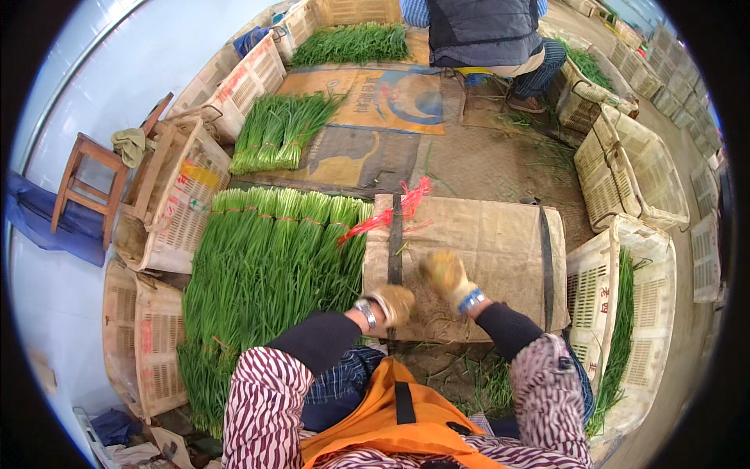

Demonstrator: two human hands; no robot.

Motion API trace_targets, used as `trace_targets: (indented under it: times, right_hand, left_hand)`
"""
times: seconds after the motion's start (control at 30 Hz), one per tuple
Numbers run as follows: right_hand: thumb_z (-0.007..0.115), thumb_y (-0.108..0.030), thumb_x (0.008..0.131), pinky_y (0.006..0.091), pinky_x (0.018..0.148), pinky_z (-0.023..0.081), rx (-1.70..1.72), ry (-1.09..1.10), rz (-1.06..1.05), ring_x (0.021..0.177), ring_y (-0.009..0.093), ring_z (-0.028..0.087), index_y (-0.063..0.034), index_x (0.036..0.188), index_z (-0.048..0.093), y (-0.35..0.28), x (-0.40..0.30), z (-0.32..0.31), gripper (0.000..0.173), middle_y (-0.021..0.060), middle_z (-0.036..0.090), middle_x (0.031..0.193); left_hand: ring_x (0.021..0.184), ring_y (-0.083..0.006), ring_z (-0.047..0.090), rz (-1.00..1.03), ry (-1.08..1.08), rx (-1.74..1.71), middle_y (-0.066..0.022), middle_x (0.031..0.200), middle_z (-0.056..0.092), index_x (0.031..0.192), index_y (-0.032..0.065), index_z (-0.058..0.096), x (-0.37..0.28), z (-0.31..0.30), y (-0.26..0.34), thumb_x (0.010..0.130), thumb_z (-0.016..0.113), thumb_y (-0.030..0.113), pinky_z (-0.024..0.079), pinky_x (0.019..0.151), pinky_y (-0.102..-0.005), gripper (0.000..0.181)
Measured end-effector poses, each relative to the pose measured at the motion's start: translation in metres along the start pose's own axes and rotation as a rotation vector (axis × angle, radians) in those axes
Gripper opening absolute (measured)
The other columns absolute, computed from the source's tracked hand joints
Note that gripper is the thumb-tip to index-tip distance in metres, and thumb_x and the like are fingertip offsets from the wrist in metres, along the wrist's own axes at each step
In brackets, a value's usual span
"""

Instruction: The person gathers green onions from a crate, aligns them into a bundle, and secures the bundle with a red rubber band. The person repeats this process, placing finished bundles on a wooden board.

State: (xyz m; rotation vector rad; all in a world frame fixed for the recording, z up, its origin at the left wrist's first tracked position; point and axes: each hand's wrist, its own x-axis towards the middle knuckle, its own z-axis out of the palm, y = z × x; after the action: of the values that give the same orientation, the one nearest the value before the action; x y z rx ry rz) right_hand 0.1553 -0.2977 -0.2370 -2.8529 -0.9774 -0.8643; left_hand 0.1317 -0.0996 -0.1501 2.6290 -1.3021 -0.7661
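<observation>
My left hand, in a worn work glove, is over the near left edge of a cloth-covered board. Its fingers curl out of sight, so I cannot tell whether they hold anything. My right hand, also gloved, is blurred above the same board, and its grip is unclear. Dark straps cross the board, one at its left side and another at its right. Red plastic ties lie across the board's far left corner. Left of it are rows of tied green-leaf bundles, probably garlic chives.
Plastic crates line the left, beside a wooden stool. On the right stand more crates, one holding loose greens. Further bundles lie on printed sheeting. Another person sits at the far side.
</observation>
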Motion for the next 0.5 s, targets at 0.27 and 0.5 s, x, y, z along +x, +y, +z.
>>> trace_targets:
  times: [0.27, 0.5]
  right_hand:
    - [0.062, -0.027, 0.084, 0.0390, 0.074, 0.053, 0.798, -1.378, -0.587, 0.091, 0.027, 0.066, -0.0124, 0.099, 0.070, -0.014, -0.068, -0.187, 0.022, 0.0072, 0.069, 0.103]
    - [0.065, -0.026, 0.086, 0.0372, 0.068, 0.051, 0.885, -0.269, 0.663, 0.082, 0.027, 0.067, -0.0066, 0.101, 0.068, 0.083, 0.057, -0.077, 0.024, 0.0142, 0.069, 0.090]
  left_hand:
    - [0.082, -0.0271, 0.063, 0.320, -0.265, -0.518, -0.0131, 0.087, 0.066, 0.094, 0.0059, 0.066, -0.003, -0.031, 0.051, 0.081, 0.065, 0.035, 0.049, 0.073, -0.0394, 0.031]
    - [0.108, -0.0388, 0.056, -0.452, 0.903, -0.159, -0.0231, 0.114, 0.060, 0.118, 0.0011, 0.056, 0.032, -0.051, -0.074, 0.084, 0.065, 0.031, 0.045, 0.094, -0.0433, 0.046]
